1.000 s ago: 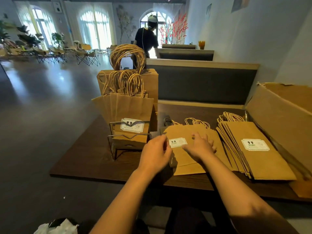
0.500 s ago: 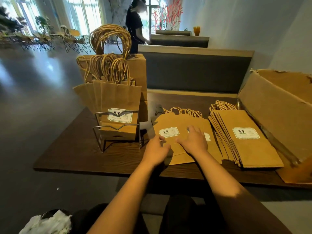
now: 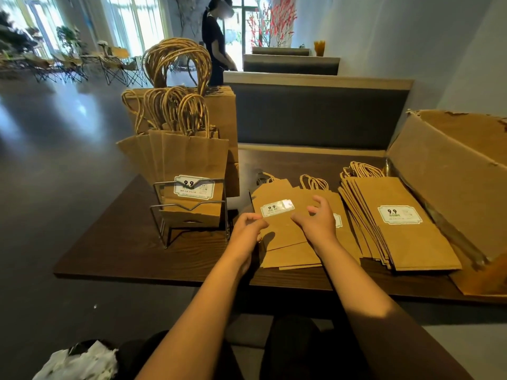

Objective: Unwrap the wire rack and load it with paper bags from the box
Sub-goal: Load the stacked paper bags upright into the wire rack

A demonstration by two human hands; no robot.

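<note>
Head view, only cam we've got. Wire rack stands on the bench, unwrapped, already holding upright paper bags w/ handles up and more bags packed behind it. So unwrapping looks done; we're in the loading step.

Just right of the rack lies a small loose pile of flat bags, label side up. Further right of the rack, beyond that pile, a bigger neat stack, and past that the cardboard box, open, against the wall.

Left hand sits at the loose pile's left edge, between pile and rack, fingers curled in loosely; whether it's actually pinching the top bag's edge I can't tell. Right hand hovers over the pile's middle, fingers spread and arched, holding nothing.

Next move, my read: get a firm hold of the top bag or a few, lift them off the pile, stand them handles-up, and slide them into the rack's front slot. Bags are thin and slippery, so separating them cleanly is the tricky bit.

Crumpled white wrapping lies on the floor, well below-left of the rack.
</note>
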